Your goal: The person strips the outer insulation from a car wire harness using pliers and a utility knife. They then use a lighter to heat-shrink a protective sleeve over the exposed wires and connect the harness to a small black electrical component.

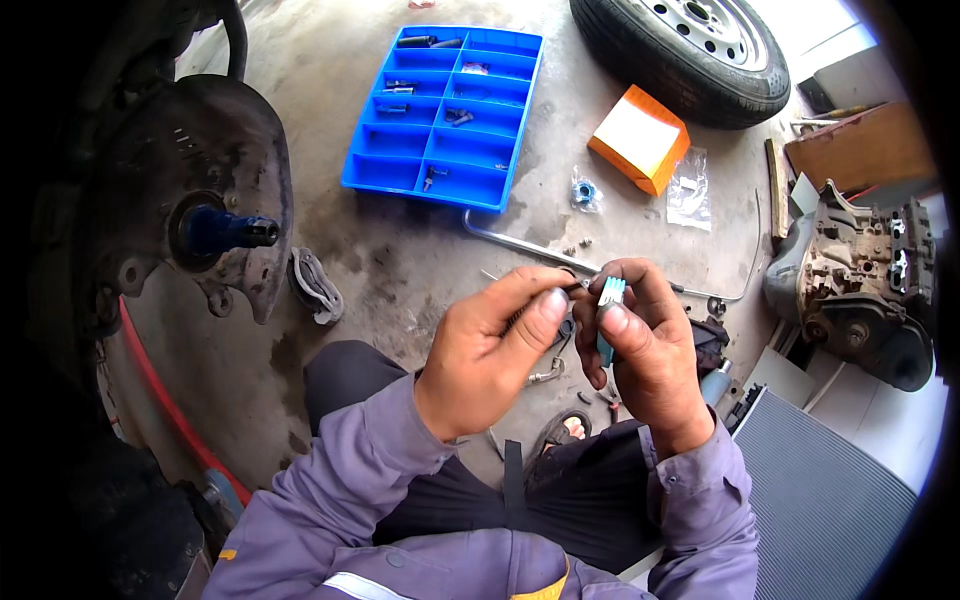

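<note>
My left hand point(480, 355) is closed in a pinch on a thin dark wire-like piece point(573, 288), most of it hidden by the fingers. Right beside it, my right hand point(655, 365) grips a small light-blue block point(613, 292) with white stripes on its upper face. The fingertips of both hands nearly meet above my lap, and the dark piece's tip points toward the block. Whether the two pieces touch, I cannot tell. Below the hands, partly covered by them, a metal fitting point(546, 374) and other small parts lie on the floor.
A blue compartment tray point(431, 157) with small bolts lies ahead. Right of it are an orange box point(640, 140), a clear plastic bag point(690, 205) and a wheel point(680, 60). A hub assembly point(225, 230) juts in at left. An engine point(850, 280) and a radiator point(825, 500) flank my right.
</note>
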Tool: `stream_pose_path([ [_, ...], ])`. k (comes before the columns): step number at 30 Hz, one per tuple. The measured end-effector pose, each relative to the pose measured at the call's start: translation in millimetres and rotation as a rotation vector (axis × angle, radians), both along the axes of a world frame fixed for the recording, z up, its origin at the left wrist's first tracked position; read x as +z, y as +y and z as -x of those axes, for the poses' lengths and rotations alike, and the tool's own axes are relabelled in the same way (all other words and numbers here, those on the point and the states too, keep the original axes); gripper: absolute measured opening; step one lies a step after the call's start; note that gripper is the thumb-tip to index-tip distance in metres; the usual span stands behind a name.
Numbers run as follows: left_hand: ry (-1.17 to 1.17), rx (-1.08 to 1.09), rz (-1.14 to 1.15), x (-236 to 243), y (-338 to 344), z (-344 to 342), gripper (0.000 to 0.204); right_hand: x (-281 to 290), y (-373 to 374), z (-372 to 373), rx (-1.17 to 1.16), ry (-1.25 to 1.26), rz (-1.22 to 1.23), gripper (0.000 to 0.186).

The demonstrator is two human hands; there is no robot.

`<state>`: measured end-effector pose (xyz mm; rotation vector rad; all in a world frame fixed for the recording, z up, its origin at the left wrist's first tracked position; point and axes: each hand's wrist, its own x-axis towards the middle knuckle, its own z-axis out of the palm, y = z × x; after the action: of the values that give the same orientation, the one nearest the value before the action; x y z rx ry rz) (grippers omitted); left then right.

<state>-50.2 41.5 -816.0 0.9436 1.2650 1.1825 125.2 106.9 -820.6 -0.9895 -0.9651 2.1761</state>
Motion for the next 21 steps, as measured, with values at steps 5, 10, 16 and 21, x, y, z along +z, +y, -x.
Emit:
stream_pose_path([
  [5, 0.263, -0.032, -0.226, -7, 3, -3, 0.02, 0, -4, -1, -0.098, -0.134, -0.29, 0.037],
  [10, 0.247, -0.124, -0.209, -16, 3, -3, 0.02, 4, -2, -4, -0.169, -0.26, -0.479, 0.015],
  [16, -0.111, -0.04, 0.016, -6, 3, 3, 0.022, 10, -3, -5, -0.073, -0.195, -0.168, 0.031],
  [21, -0.009, 0.071, -0.077, -4, 1, 11, 0.023, 7, -5, 0, 0.081, -0.115, -0.193, 0.034],
])
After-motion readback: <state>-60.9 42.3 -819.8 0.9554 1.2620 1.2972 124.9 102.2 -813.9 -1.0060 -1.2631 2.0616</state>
